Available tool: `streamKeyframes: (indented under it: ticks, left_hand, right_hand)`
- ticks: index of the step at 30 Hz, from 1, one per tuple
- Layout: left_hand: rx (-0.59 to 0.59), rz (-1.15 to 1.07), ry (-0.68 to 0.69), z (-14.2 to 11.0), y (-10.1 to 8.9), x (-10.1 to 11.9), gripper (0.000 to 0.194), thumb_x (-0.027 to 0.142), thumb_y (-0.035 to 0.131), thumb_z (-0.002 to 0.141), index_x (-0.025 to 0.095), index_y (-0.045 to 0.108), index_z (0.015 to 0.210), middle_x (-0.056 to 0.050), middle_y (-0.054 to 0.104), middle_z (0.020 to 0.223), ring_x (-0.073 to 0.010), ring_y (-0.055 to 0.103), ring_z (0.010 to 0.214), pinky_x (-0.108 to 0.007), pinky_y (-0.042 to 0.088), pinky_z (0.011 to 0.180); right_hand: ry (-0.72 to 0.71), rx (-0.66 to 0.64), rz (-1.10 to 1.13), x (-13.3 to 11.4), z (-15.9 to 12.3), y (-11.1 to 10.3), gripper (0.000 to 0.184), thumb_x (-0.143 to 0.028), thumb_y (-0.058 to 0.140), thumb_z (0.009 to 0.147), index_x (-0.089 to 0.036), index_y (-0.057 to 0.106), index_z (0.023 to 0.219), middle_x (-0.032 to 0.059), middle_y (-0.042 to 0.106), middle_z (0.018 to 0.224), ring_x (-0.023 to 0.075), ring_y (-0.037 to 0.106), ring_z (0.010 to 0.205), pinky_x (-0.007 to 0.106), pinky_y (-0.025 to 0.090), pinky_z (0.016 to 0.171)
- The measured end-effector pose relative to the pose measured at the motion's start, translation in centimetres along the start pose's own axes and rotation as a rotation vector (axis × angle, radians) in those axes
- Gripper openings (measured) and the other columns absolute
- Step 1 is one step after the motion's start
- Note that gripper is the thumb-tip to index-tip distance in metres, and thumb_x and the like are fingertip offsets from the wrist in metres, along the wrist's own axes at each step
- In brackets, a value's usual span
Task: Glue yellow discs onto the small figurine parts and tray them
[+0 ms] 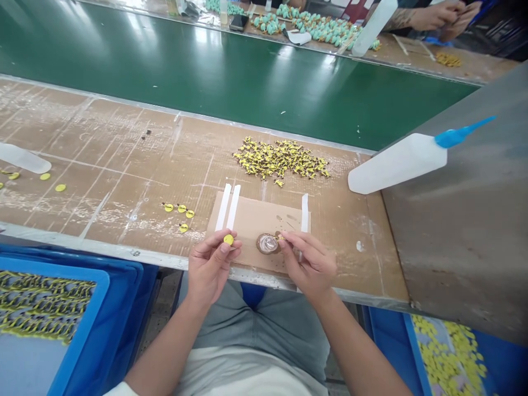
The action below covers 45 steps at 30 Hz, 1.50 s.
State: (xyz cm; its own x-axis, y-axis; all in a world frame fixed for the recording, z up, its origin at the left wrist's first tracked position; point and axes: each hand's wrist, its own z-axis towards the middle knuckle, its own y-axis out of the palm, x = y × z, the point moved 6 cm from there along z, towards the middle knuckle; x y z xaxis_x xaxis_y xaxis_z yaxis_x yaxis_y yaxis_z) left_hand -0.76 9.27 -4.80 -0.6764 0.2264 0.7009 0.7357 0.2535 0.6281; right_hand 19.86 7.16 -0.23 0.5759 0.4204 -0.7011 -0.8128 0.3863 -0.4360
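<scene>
Between the thumb and fingers of my left hand is a small yellow disc, its flat face turned up. My right hand pinches a tiny yellow-and-dark piece at the edge of a round blob of whitish glue-like paste. The paste sits on a cardboard sheet held by white tape strips. Left of the sheet lie several yellow discs with small dark pieces on them. Behind it spreads a pile of small yellow-and-dark pieces.
A white bottle with a blue nozzle leans at the metal panel on the right. Another white bottle lies at left. Blue trays with yellow parts flank me. Beyond the green belt, a co-worker's hands are busy.
</scene>
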Motion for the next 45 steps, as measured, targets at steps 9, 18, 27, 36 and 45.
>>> streamKeyframes:
  ticks: [9,18,27,36,45]
  left_hand:
    - [0.013,-0.006,-0.016,0.0,-0.1,-0.1,0.026,0.022,0.087,0.066,0.020,0.080,0.090,-0.008,0.079,0.093,-0.0165,0.075,0.075,-0.020,0.061,0.068]
    - [-0.029,-0.018,-0.009,0.1,-0.1,0.0,0.025,0.021,0.085,0.069,0.020,0.080,0.093,-0.006,0.079,0.094,-0.0141,0.076,0.077,-0.016,0.060,0.073]
    - [-0.048,-0.026,-0.014,0.1,0.0,-0.1,0.022,0.019,0.083,0.072,0.020,0.080,0.094,-0.005,0.080,0.096,-0.0131,0.076,0.079,-0.014,0.060,0.075]
    - [-0.077,-0.027,-0.019,0.1,0.1,-0.2,0.022,0.020,0.082,0.073,0.021,0.080,0.095,-0.005,0.080,0.095,-0.0131,0.076,0.079,-0.014,0.060,0.074]
    - [-0.073,-0.023,-0.037,-0.1,-0.1,-0.1,0.024,0.018,0.083,0.072,0.021,0.080,0.096,-0.005,0.079,0.099,-0.0134,0.076,0.081,-0.014,0.059,0.076]
  right_hand:
    - [-0.001,0.025,0.008,0.0,-0.2,-0.2,0.033,-0.010,0.068,0.083,-0.028,0.071,0.111,0.0068,0.075,0.096,0.0201,0.071,0.082,0.034,0.061,0.067]
    - [0.027,0.080,0.037,0.5,-0.3,-1.5,0.033,-0.009,0.076,0.076,-0.026,0.073,0.103,0.0041,0.077,0.088,0.0158,0.067,0.062,0.031,0.059,0.057]
    - [-0.103,0.023,0.005,-0.4,0.3,-1.1,0.051,0.001,0.073,0.075,-0.029,0.071,0.116,0.0047,0.075,0.094,0.0162,0.069,0.072,0.029,0.060,0.060]
    - [-0.116,-0.023,0.015,-0.3,0.5,-0.6,0.051,0.002,0.072,0.075,-0.028,0.070,0.117,0.0055,0.074,0.093,0.0166,0.069,0.074,0.030,0.060,0.061]
    - [0.106,0.131,0.098,0.3,0.2,-1.5,0.033,-0.008,0.076,0.076,-0.027,0.074,0.103,0.0035,0.075,0.086,0.0155,0.068,0.067,0.030,0.060,0.060]
